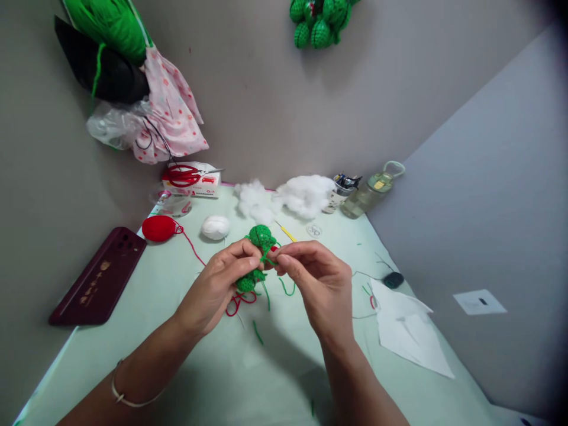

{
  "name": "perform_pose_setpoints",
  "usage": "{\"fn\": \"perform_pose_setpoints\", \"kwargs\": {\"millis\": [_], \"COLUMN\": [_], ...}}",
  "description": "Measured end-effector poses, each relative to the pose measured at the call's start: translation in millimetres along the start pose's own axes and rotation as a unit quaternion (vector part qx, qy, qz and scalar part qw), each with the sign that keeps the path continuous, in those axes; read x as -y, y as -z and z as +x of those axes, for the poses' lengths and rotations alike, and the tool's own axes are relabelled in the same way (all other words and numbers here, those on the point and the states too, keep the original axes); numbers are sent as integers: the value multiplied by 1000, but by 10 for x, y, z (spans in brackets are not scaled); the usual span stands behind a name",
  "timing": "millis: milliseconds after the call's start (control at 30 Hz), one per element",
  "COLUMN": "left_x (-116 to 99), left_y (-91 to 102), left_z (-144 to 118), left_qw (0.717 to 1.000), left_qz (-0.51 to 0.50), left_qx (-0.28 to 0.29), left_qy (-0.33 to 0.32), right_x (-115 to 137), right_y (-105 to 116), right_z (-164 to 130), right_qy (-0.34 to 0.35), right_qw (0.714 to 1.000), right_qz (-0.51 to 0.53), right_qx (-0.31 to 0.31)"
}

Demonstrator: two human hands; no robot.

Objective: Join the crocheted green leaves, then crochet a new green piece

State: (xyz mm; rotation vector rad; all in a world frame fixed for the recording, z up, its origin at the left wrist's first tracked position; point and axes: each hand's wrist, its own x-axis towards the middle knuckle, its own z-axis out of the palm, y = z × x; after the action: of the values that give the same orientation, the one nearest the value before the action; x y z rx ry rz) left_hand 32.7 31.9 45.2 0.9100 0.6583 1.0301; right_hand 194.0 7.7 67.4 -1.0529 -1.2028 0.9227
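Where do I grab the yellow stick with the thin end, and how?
Probably pinch its yellow handle, coming from the near side: that thicker part slants toward the right hand, while the thin tip points away, toward the white fluff.

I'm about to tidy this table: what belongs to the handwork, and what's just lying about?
Likely the job's: green crocheted piece in the left hand, red yarn ball, white stuffing, yellow-handled tool, scissors.
Likely just lying about: phone, water bottle.
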Motion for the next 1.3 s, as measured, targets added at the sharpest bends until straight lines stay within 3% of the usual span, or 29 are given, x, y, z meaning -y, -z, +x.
{"fn": "perform_pose_setpoints", "kwargs": {"millis": [767, 1133, 1300], "left_x": [-22, -20, 26], "left_y": [-9, 22, 31], "left_z": [-20, -7, -19], "left_qw": [1000, 993, 992], "left_qz": [15, -109, -117], "left_qx": [12, 4, 15], "left_qy": [-11, 39, 44], "right_x": [-13, -161, -262], "right_y": [1, -46, -118], "right_z": [10, -7, -121], "right_qy": [7, 71, 170], "right_qw": [1000, 997, 983], "right_qz": [0, 11, -62], "right_qx": [24, 22, -9]}}
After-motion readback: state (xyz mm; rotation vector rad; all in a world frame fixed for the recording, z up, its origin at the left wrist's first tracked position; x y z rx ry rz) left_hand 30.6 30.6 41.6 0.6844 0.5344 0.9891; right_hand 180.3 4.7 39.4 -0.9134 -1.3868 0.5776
